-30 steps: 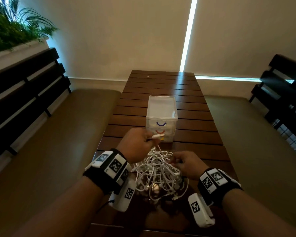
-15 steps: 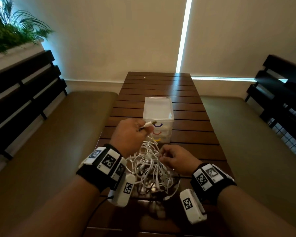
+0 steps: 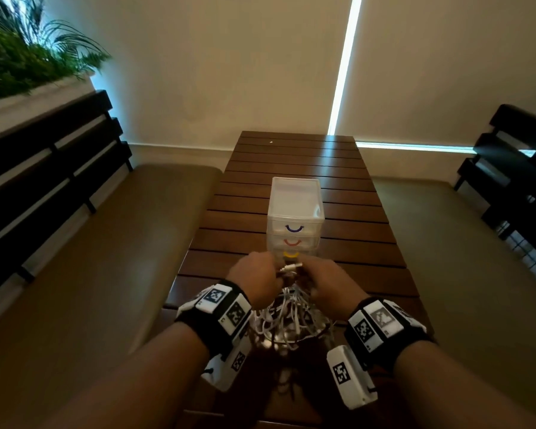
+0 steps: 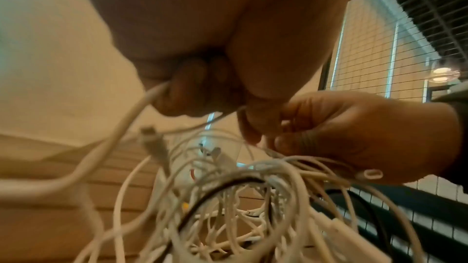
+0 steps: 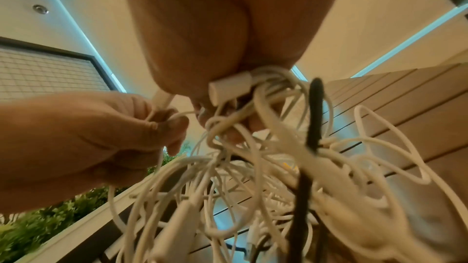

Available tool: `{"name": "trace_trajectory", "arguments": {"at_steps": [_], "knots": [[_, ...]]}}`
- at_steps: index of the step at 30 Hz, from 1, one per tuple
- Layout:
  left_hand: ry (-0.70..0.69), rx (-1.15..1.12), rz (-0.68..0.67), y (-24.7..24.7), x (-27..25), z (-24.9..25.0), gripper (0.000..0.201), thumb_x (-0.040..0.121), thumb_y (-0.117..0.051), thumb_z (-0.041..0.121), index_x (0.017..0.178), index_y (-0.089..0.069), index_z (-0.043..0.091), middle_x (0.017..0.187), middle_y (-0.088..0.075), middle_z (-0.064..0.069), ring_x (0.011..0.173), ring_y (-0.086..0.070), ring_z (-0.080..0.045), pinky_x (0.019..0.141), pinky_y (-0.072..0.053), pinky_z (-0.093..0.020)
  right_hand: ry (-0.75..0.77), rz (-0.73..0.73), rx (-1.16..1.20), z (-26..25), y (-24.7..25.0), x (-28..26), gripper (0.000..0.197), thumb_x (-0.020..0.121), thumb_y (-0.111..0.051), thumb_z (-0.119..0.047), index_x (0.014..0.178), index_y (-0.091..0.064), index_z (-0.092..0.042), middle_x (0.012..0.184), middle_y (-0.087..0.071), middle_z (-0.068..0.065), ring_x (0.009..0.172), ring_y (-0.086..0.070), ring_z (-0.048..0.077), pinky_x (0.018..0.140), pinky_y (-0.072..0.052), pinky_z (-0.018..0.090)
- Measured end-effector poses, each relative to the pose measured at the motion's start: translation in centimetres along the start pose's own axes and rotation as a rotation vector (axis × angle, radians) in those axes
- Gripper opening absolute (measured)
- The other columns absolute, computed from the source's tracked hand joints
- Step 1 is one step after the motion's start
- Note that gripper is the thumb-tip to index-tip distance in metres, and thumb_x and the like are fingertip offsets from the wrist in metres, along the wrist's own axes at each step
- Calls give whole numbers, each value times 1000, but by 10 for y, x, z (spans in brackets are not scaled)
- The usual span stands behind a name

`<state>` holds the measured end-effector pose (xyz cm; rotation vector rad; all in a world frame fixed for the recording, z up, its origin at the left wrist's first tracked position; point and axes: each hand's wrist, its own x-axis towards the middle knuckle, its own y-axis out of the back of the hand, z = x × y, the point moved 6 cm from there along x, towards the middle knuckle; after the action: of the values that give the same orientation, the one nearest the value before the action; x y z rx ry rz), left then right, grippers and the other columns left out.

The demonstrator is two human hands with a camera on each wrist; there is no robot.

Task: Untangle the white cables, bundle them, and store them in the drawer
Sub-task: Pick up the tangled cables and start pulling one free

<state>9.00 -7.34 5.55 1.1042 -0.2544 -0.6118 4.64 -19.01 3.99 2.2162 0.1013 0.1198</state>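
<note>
A tangle of white cables point(image 3: 287, 320) hangs between my two hands above the near part of the wooden table point(image 3: 338, 187). My left hand point(image 3: 256, 281) pinches one white cable end point(image 3: 290, 268) near its plug. My right hand point(image 3: 328, 286) grips a bunch of the white cables point(image 5: 255, 95), with a white plug point(image 5: 229, 87) against the palm. A black cable point(image 5: 312, 111) runs through the tangle. The small clear drawer unit point(image 3: 295, 215), with blue, red and yellow handles, stands just beyond my hands with its drawers closed.
Padded benches point(image 3: 112, 258) flank the table on both sides, with dark slatted backrests point(image 3: 44, 168). A planter with green plants point(image 3: 22, 63) sits at the upper left. Wall and window blinds lie behind the table's far end.
Both hands have lifted and come together in front of the drawer unit. The right hand rose off the tangle on the table and now grips cables close to the left hand.
</note>
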Motion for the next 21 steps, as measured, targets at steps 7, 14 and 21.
{"name": "trace_trajectory", "arguments": {"at_steps": [7,14,21], "knots": [[-48,-195,151,8,3,-3,17,90,-62,25,76,-73,28,64,-62,10,62,-56,-9,57,-38,-21,-167,-140,-2,17,-4,-9,22,81,-74,-32,91,-57,-24,86,-62,-9,79,-59,9,66,-46,22],[84,-343,224,12,4,-28,41,90,-63,22,50,-54,30,51,-52,10,52,-49,-8,53,-35,-23,-218,-92,96,24,4,-16,12,85,-67,-16,94,-64,-23,85,-65,-8,75,-63,8,61,-49,18],[-145,-331,27,-6,-2,21,16,86,-66,36,79,-72,23,74,-69,5,70,-65,-11,72,-55,-34,-82,-8,24,2,-3,-5,19,80,-58,-2,92,-70,-11,88,-70,4,81,-64,22,72,-51,33]]}}
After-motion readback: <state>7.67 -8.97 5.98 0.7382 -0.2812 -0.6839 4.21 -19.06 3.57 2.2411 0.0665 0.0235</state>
